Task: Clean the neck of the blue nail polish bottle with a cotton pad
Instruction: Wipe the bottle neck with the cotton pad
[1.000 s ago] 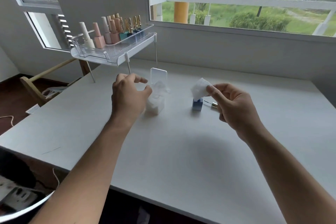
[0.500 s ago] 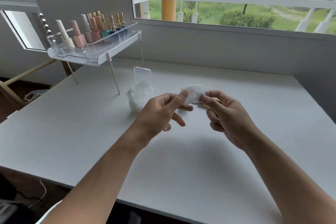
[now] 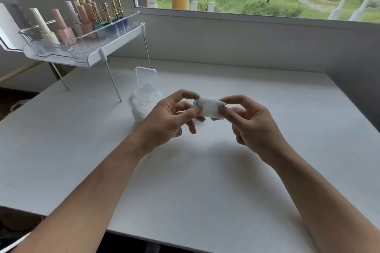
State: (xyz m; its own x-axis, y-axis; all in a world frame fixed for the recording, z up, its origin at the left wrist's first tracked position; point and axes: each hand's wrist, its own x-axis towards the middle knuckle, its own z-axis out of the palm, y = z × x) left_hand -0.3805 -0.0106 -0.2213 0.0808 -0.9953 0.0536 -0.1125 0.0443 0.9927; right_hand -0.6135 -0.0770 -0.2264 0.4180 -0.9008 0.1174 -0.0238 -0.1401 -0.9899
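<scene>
A white cotton pad (image 3: 210,107) is held above the table between both hands. My right hand (image 3: 249,124) pinches its right end with thumb and forefinger. My left hand (image 3: 171,118) pinches its left end. Only a small sliver of the blue nail polish bottle (image 3: 195,104) shows, between my left fingertips and the pad's left edge; the rest is hidden behind my hands. Whether either hand touches the bottle cannot be made out.
A clear box of cotton pads (image 3: 144,102) with its lid up stands just left of my hands. A raised white rack (image 3: 86,57) at the back left carries several nail polish bottles. The white table (image 3: 205,181) ends at a grey wall under the window.
My left hand left the cotton pad box and came right to meet the pad. My right hand lowered the pad in front of the blue bottle, which is now almost hidden.
</scene>
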